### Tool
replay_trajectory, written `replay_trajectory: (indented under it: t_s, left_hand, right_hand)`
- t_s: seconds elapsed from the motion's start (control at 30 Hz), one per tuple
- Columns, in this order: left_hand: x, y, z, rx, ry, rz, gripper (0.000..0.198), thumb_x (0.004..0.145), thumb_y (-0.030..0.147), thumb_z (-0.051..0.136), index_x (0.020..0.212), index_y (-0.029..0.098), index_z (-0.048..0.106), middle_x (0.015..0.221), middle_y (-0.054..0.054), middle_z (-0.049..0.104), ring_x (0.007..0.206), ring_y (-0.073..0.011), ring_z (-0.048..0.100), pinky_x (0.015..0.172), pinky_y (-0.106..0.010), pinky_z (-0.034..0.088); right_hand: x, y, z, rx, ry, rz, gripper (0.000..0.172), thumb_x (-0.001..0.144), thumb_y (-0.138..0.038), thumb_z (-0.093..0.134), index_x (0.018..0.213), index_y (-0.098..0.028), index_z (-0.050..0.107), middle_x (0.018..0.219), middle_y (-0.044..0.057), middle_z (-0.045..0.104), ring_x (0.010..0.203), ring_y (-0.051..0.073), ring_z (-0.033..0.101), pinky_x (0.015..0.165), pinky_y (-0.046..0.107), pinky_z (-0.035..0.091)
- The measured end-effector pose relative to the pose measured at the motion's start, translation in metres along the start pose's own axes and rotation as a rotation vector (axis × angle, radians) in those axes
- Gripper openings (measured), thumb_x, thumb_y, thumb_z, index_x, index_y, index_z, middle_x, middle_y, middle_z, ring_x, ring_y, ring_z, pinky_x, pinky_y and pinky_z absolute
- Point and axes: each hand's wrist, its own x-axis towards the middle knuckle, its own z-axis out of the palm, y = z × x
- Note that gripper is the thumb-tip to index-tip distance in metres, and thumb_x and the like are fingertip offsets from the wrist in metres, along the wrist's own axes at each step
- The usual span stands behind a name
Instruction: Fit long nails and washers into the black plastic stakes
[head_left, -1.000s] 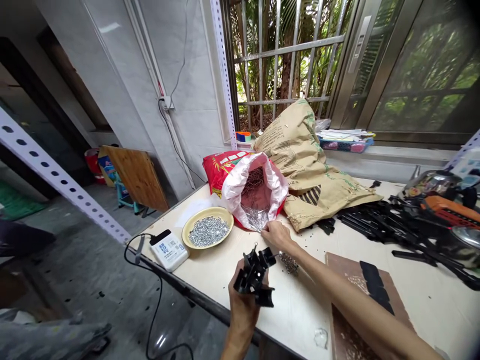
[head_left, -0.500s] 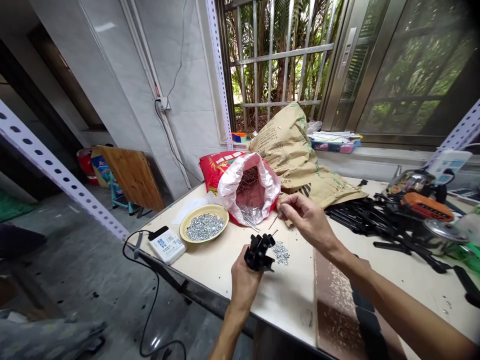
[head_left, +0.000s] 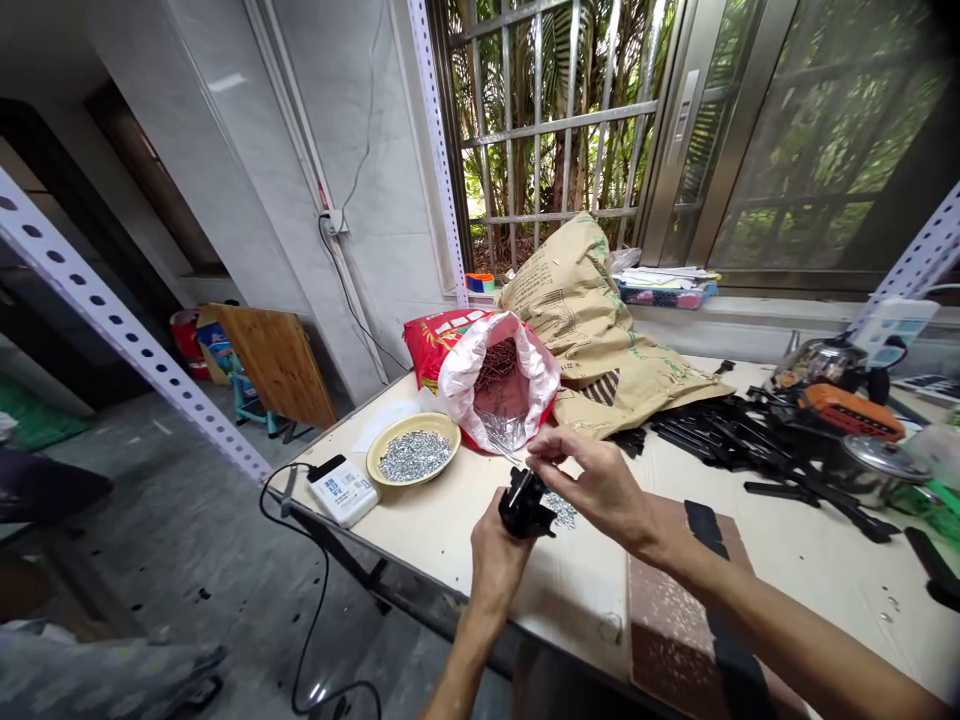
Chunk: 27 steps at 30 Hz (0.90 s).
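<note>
My left hand [head_left: 496, 560] is wrapped round a bundle of black plastic parts [head_left: 526, 503], held upright above the table's front edge. My right hand [head_left: 592, 485] is pinched at the top of that bundle; whatever lies between its fingertips is too small to make out. Behind the hands a red and white sack [head_left: 459, 375] lies open with long thin nails [head_left: 501, 368] inside. To its left a yellow bowl [head_left: 373, 467] holds small silver pieces [head_left: 415, 456]. More small silver pieces [head_left: 562, 512] lie on the table, partly hidden behind my right hand.
A brown paper sack [head_left: 577, 310] leans by the window. Black plastic strips [head_left: 720, 435], an orange tool [head_left: 853, 412] and a lidded pot [head_left: 885, 460] are at the right. A brown board [head_left: 667, 620] lies under my right forearm. A white box [head_left: 343, 490] with a cable stands at the left edge.
My right hand has moved left and down onto the top of the black parts. The thin nail seen in its fingers is no longer visible. The view has shifted slightly.
</note>
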Motion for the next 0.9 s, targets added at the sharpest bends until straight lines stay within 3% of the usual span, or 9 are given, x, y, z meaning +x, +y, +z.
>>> replay_trajectory:
  t_s: [0.13, 0.23, 0.33, 0.47, 0.63, 0.7, 0.8, 0.9]
  left_hand:
    - [0.002, -0.001, 0.004, 0.008, 0.020, 0.025, 0.015, 0.067, 0.023, 0.061, 0.080, 0.020, 0.055, 0.068, 0.001, 0.065, 0.061, -0.0169, 0.057, 0.056, -0.025, 0.039]
    - [0.002, -0.004, 0.001, -0.117, 0.048, 0.007, 0.019, 0.066, 0.024, 0.062, 0.083, 0.018, 0.057, 0.071, 0.000, 0.066, 0.064, -0.0175, 0.060, 0.059, -0.025, 0.043]
    - [0.002, -0.009, -0.008, -0.261, 0.127, -0.057, 0.025, 0.064, 0.024, 0.065, 0.086, 0.017, 0.059, 0.074, -0.002, 0.070, 0.067, -0.0188, 0.063, 0.062, -0.026, 0.048]
    - [0.006, -0.022, -0.019, -0.292, 0.261, -0.109, 0.028, 0.060, 0.027, 0.067, 0.085, 0.014, 0.063, 0.081, -0.008, 0.073, 0.075, -0.0242, 0.067, 0.067, -0.030, 0.052]
    - [0.017, -0.034, -0.030, -0.223, 0.360, -0.139, 0.028, 0.056, 0.031, 0.070, 0.078, 0.015, 0.065, 0.077, -0.010, 0.073, 0.077, -0.0284, 0.068, 0.069, -0.034, 0.054]
    - [0.018, -0.036, -0.031, -0.236, 0.354, -0.116, 0.030, 0.057, 0.032, 0.070, 0.082, 0.014, 0.066, 0.078, -0.009, 0.073, 0.075, -0.0271, 0.069, 0.068, -0.033, 0.054]
    - [0.016, -0.037, -0.031, -0.251, 0.351, -0.092, 0.028, 0.059, 0.033, 0.070, 0.080, 0.013, 0.066, 0.077, -0.009, 0.073, 0.072, -0.0259, 0.069, 0.068, -0.033, 0.055]
    - [0.015, -0.034, -0.030, -0.251, 0.360, -0.093, 0.027, 0.060, 0.030, 0.070, 0.080, 0.013, 0.067, 0.077, -0.010, 0.073, 0.072, -0.0258, 0.069, 0.070, -0.033, 0.055]
  right_hand:
    - [0.001, 0.000, 0.002, -0.110, -0.115, -0.072, 0.007, 0.085, -0.022, 0.057, 0.090, -0.019, 0.061, 0.088, 0.004, 0.065, 0.088, 0.017, 0.059, 0.083, 0.032, 0.045]
    - [0.007, 0.012, -0.001, -0.118, -0.097, -0.095, 0.023, 0.084, -0.032, 0.061, 0.105, -0.020, 0.060, 0.106, 0.007, 0.064, 0.105, 0.021, 0.054, 0.094, 0.037, 0.040]
    - [0.014, 0.045, 0.002, -0.151, 0.003, 0.071, 0.021, 0.088, -0.031, 0.054, 0.103, -0.019, 0.062, 0.105, 0.008, 0.065, 0.099, 0.020, 0.057, 0.087, 0.034, 0.043]
    - [0.013, 0.097, 0.032, -0.350, -0.210, 0.458, 0.016, 0.086, -0.023, 0.052, 0.083, -0.017, 0.067, 0.086, 0.004, 0.068, 0.079, 0.016, 0.061, 0.070, 0.024, 0.042]
    - [0.010, 0.124, 0.084, -0.520, -0.318, 0.675, 0.030, 0.087, -0.036, 0.047, 0.075, -0.017, 0.066, 0.078, 0.007, 0.067, 0.077, 0.019, 0.061, 0.062, 0.024, 0.036]
    - [0.013, 0.126, 0.098, -0.572, -0.356, 0.724, 0.025, 0.082, -0.039, 0.054, 0.079, -0.017, 0.066, 0.083, 0.007, 0.067, 0.080, 0.021, 0.061, 0.063, 0.025, 0.036]
    - [0.017, 0.126, 0.109, -0.624, -0.416, 0.720, 0.012, 0.079, -0.025, 0.057, 0.084, -0.016, 0.065, 0.090, 0.008, 0.067, 0.085, 0.022, 0.061, 0.066, 0.026, 0.036]
    - [0.015, 0.123, 0.113, -0.662, -0.438, 0.662, 0.021, 0.082, -0.009, 0.046, 0.093, -0.015, 0.063, 0.096, 0.012, 0.065, 0.091, 0.022, 0.060, 0.072, 0.029, 0.038]
